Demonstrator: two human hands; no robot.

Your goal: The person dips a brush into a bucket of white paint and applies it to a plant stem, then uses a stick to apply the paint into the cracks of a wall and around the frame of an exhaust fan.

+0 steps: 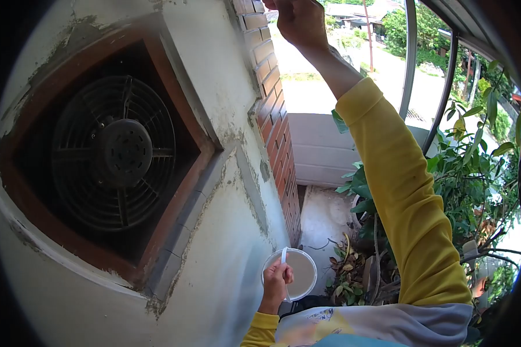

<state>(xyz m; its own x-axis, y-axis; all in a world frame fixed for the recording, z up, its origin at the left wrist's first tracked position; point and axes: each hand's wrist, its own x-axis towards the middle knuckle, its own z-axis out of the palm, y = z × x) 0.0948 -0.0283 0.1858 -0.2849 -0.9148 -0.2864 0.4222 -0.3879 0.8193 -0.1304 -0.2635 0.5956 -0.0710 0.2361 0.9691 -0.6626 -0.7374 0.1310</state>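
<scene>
Shirt (376,321) nearest. White bucket (316,275) low beside wall (243,254), left hand (276,282) closed round its handle (284,254). Pale contents (302,279) probably make it heavy, may slosh; handle seems safest hold. Right hand (299,26) raised, looks curled; cannot tell what it holds.

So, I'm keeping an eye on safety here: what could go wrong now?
The left hand grips the bucket by its handle, so it might swing and spill its pale contents. The right hand is raised high to the picture's top edge, so the reach could unsettle balance. A splash might also reach the fan set in the wall.
</scene>
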